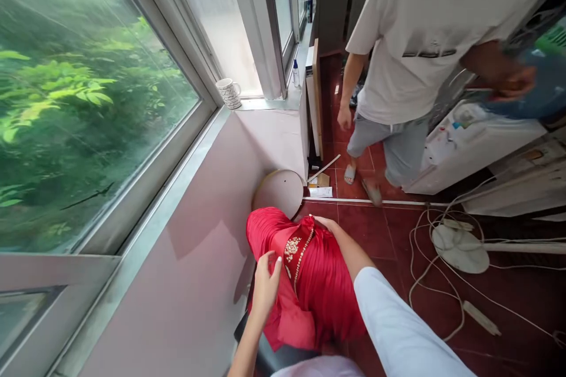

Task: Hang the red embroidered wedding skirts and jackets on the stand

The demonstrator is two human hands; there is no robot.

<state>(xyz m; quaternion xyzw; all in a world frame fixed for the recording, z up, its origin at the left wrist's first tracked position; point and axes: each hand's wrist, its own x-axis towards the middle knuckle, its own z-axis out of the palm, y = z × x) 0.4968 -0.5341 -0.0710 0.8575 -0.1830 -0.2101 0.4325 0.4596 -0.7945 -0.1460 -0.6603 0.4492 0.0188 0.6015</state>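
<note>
Red garment (331,274) lies just beside the wall (168,294), its lower part over a dark support (272,359) near the wearer's lap; it reaches past the support's far edge, so the hands probably matter for keeping it steady; whether anything inside holds its rounded shape, I can't tell.

Right hand (325,223) is at the far right of the cloth, by the upper end of the beaded trim (302,256); arm runs along the right side, likely bracing the bulk there; fingers are partly lost in the folds, so can't tell if it grips or just rests. Left hand (266,285) is over the wall side, thumb and fingers parted, nothing visibly pinched; contact with the cloth unclear; that spread leaves it free to smooth or pick at fabric. Gold embroidery (292,247) faces up between the hands, which keeps the decorated panel in view and uncovered.

Round panel (280,191) stands beyond the garment, tilted in the wall corner, presumably using the corner as support; mug (228,94) sits upright at the sill's corner, bottle (296,75) farther along; loose cables and a power strip (481,318) lie on the red floor (367,232); another person (402,82) stands beyond, well apart from the garment.
</note>
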